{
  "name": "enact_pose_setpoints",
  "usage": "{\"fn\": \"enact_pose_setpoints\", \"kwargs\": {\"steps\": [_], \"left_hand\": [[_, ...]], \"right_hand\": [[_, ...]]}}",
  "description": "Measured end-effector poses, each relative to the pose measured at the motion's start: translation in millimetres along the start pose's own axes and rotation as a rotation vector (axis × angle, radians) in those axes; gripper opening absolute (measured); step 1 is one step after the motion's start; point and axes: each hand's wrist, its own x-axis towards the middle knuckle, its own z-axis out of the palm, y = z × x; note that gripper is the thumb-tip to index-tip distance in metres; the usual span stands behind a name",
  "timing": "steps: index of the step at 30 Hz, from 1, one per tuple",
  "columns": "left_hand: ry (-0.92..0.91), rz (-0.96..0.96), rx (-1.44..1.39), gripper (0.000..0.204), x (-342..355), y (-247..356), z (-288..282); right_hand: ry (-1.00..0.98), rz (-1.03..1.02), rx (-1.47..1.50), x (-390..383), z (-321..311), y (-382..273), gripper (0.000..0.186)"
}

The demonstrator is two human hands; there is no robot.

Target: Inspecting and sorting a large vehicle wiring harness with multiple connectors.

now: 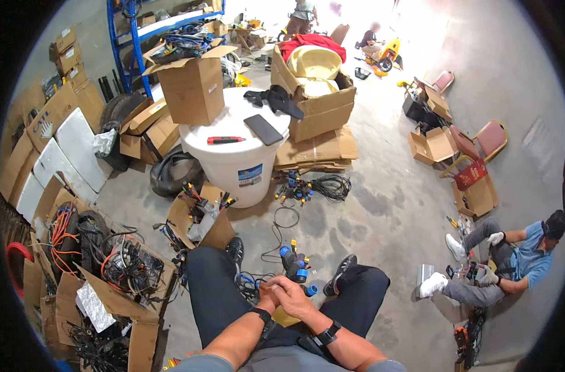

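Note:
My left hand (267,296) and my right hand (295,297) meet between my knees, the right one lying over the left with fingers bent together; whatever they hold, if anything, is hidden. Just beyond them lie dark parts with blue connectors (295,260) and looped cables (251,284), some of these partly behind my hands. A yellow object (287,319) shows below my right hand.
A white drum (226,162) bears a box, phone and red tool. Open boxes of wires (145,316) crowd my left. A bundle of connectors and cable (326,186) lies ahead. A seated co-worker (532,254) works at right; two other people are at the back.

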Motion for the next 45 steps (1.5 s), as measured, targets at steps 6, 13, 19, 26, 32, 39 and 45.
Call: {"fn": "enact_pose_setpoints", "kwargs": {"steps": [6,13,19,26,32,39,45], "left_hand": [[-0.022,0.121,-0.050,0.025,1,0,-3],[-0.007,0.219,-0.091,0.025,-4,-5,-10],[0.008,0.318,-0.130,0.026,-7,-4,-17],[-0.172,0.049,-0.361,0.030,-20,26,-73],[-0.077,-0.092,-0.390,0.044,-11,46,-99],[-0.217,-0.136,-0.852,0.035,-1,33,-92],[-0.318,-0.278,-1.113,0.030,-12,46,-125]], "right_hand": [[0.017,-0.062,-0.146,-18,14,-9,0.016],[-0.070,-0.069,-0.270,-21,19,-35,0.013],[-0.085,-0.083,-0.268,-26,16,-39,0.013],[0.047,-0.024,0.119,-31,-2,-51,0.032],[0.256,-0.056,0.311,-32,-37,-59,0.031],[0.340,-0.048,0.596,-38,-48,-37,0.026],[0.500,0.004,0.738,-37,-66,-13,0.026]]}}
